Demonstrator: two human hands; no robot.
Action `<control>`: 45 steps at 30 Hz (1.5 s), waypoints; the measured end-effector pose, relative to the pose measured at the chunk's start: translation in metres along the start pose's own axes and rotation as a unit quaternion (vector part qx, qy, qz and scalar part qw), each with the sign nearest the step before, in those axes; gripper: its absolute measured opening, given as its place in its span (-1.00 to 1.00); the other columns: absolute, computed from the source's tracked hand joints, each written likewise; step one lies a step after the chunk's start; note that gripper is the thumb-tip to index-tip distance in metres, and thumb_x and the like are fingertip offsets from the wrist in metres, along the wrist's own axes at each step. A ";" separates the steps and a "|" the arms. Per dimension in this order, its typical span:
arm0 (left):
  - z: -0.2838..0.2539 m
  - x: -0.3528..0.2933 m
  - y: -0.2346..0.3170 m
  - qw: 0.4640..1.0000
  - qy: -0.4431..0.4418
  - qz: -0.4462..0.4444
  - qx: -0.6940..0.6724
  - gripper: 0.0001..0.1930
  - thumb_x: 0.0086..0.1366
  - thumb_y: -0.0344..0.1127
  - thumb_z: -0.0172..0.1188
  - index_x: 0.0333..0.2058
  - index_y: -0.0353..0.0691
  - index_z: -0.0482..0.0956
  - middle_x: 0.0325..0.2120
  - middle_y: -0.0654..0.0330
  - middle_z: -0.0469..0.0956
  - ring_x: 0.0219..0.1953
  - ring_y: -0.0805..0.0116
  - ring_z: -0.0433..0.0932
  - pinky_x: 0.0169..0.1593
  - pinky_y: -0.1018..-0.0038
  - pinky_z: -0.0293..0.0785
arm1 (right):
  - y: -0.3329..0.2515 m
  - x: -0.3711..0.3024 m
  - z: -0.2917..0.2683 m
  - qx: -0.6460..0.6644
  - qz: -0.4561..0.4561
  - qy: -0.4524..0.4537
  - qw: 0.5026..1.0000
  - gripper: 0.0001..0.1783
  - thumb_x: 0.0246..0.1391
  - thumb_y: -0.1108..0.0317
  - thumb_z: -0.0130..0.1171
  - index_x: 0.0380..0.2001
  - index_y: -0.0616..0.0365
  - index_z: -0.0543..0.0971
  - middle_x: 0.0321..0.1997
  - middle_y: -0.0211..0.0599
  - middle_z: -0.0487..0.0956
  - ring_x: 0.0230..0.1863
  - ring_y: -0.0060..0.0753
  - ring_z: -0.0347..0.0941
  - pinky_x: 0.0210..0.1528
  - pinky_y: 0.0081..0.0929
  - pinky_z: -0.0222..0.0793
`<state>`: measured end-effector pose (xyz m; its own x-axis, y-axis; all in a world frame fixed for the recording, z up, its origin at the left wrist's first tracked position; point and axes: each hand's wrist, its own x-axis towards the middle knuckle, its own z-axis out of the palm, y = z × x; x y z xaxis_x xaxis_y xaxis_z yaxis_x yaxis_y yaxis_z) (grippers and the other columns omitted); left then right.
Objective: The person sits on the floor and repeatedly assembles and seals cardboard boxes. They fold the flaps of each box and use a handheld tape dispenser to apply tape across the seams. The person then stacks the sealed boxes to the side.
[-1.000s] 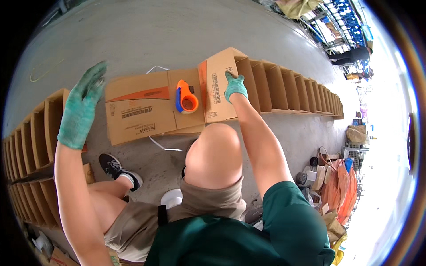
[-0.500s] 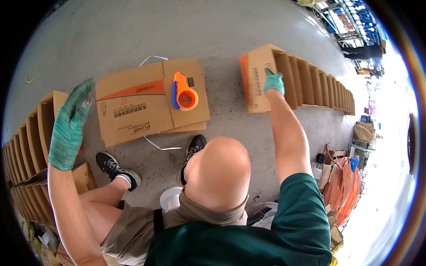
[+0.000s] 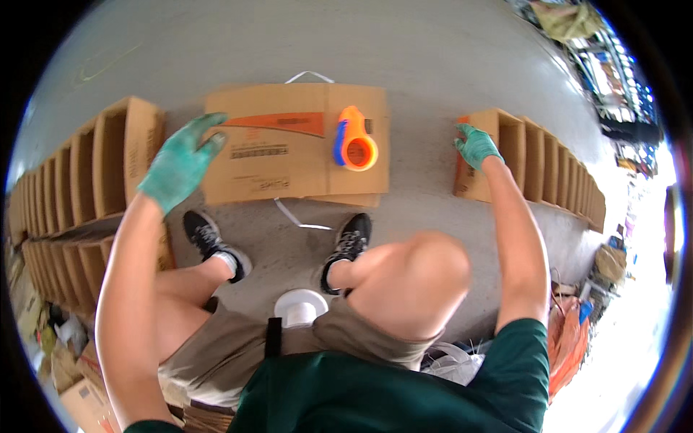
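Note:
A stack of flattened cardboard boxes with orange printing lies on the floor before me. On its right part rests an orange and blue tape dispenser. White strapping sticks out from beneath the stack at the far and near sides. My left hand, in a green glove, hovers at the stack's left edge, fingers apart and holding nothing. At the left end of a row of open cardboard boxes, my gloved right hand has its fingers loosely spread over the first box; whether they touch it I cannot tell.
Two rows of open boxes stand on the left, an upper row and a lower row. A white spool sits between my legs. Orange bags lie at the lower right; shelving rises at the far right.
The view has swung left, shifting the scene rightward. My left hand has come to the stack's left edge. My right hand has moved from the first box's open side toward its left end.

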<state>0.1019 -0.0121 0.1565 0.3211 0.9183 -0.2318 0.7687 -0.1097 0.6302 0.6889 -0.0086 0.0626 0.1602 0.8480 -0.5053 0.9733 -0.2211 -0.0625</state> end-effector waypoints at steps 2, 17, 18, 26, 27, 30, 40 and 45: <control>0.010 -0.003 -0.042 0.999 -0.008 -0.040 -0.013 -0.56 0.41 -0.22 0.06 0.19 -0.27 0.43 0.14 -0.11 0.47 0.21 0.02 0.44 0.27 0.29 0.31 | -0.095 -0.021 -0.024 0.059 -0.071 -0.127 0.988 -0.42 0.24 0.13 0.08 0.30 0.01 0.35 0.30 -0.02 0.41 0.26 0.04 0.36 0.28 -0.15 0.32; 0.147 0.017 -0.241 0.920 0.094 -0.303 -0.232 -0.63 0.36 -0.29 0.03 0.10 -0.25 0.48 -0.03 0.03 0.59 -0.05 0.17 0.58 0.08 0.36 0.43 | -0.256 -0.024 0.161 -0.024 -0.129 -0.006 0.991 -0.55 0.17 0.44 -0.07 0.11 -0.08 0.53 -0.06 0.05 0.61 -0.05 0.08 0.57 0.01 -0.09 0.48; 0.150 0.016 -0.261 0.855 0.133 -0.340 -0.368 -0.63 0.35 -0.28 0.06 0.09 -0.26 0.48 -0.05 0.04 0.60 -0.06 0.20 0.58 0.07 0.37 0.44 | -0.266 -0.028 0.160 -0.016 -0.141 0.005 0.990 -0.55 0.17 0.45 -0.07 0.11 -0.09 0.54 -0.06 0.06 0.61 -0.04 0.07 0.57 0.01 -0.08 0.48; 0.109 0.030 -0.197 0.947 0.125 -0.242 -0.173 -0.58 0.30 -0.40 0.22 0.13 -0.32 0.47 -0.12 0.13 0.59 -0.13 0.32 0.54 0.04 0.44 0.43 | -0.249 -0.029 0.159 -0.046 -0.107 0.012 0.993 -0.55 0.16 0.46 -0.05 0.10 -0.11 0.53 -0.04 0.00 0.61 -0.03 0.06 0.57 0.02 -0.09 0.50; 0.108 0.027 -0.192 0.932 0.143 -0.250 -0.221 -0.56 0.27 -0.42 0.24 0.13 -0.30 0.47 -0.10 0.10 0.59 -0.11 0.30 0.54 0.04 0.41 0.43 | -0.250 -0.029 0.158 -0.052 -0.107 0.003 0.993 -0.55 0.19 0.46 -0.07 0.12 -0.12 0.52 -0.02 -0.02 0.61 -0.02 0.05 0.58 0.01 -0.09 0.51; 0.096 0.025 -0.195 0.928 0.147 -0.227 -0.257 -0.58 0.22 -0.44 0.22 0.08 -0.28 0.52 -0.09 0.02 0.61 -0.12 0.22 0.58 0.02 0.35 0.46 | -0.252 -0.026 0.155 -0.059 -0.118 0.003 0.991 -0.56 0.21 0.43 -0.08 0.13 -0.13 0.50 -0.03 -0.02 0.61 -0.01 0.04 0.58 0.00 -0.06 0.52; -0.008 -0.004 -0.243 0.905 0.274 -0.262 -0.193 -0.70 0.09 -0.41 0.20 -0.15 -0.32 0.53 -0.27 0.03 0.63 -0.26 0.19 0.60 -0.14 0.31 0.50 | -0.231 -0.025 0.163 0.055 -0.017 0.058 0.997 -0.65 0.14 0.22 0.12 0.00 -0.03 0.59 -0.01 0.00 0.61 0.01 0.08 0.54 0.06 -0.16 0.46; -0.012 -0.027 -0.228 0.906 0.300 -0.211 -0.213 -0.56 0.09 -0.63 0.12 0.01 -0.28 0.51 -0.16 0.11 0.63 -0.15 0.30 0.61 -0.02 0.43 0.51 | -0.241 -0.045 0.143 -0.124 -0.041 0.015 0.991 -0.72 0.21 0.21 0.11 -0.02 -0.05 0.50 0.20 -0.17 0.50 0.11 -0.11 0.48 0.05 -0.13 0.43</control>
<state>-0.0888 -0.0078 0.0278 -0.4080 0.8996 -0.1558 0.4282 0.3393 0.8375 0.4235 -0.0624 -0.0230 0.0799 0.8729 -0.4813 0.9932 -0.0285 0.1132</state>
